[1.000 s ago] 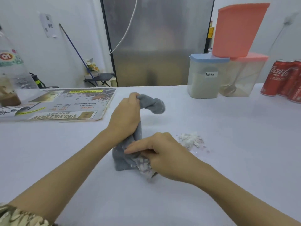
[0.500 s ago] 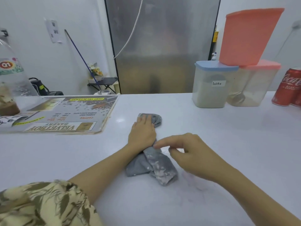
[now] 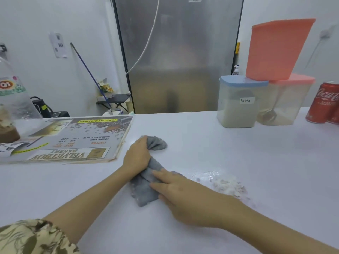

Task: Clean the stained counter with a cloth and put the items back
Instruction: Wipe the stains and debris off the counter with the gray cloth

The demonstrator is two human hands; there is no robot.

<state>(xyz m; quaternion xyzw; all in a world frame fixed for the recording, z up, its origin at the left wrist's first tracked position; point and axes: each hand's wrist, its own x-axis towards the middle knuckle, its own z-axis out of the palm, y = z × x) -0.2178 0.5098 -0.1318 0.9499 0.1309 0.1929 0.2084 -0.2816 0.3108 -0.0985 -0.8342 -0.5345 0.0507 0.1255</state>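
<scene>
Plainly, "latte" container label (image 3: 247,100).

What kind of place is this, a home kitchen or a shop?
Probably a small café or bakery counter: a bakery menu board listing coffee prices, a tub labelled latte, and cola cans by a steel fridge.

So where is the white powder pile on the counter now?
In the head view, the white powder pile lies on the counter, right of centre, just beyond the right hand and to the right of the grey cloth.
</scene>
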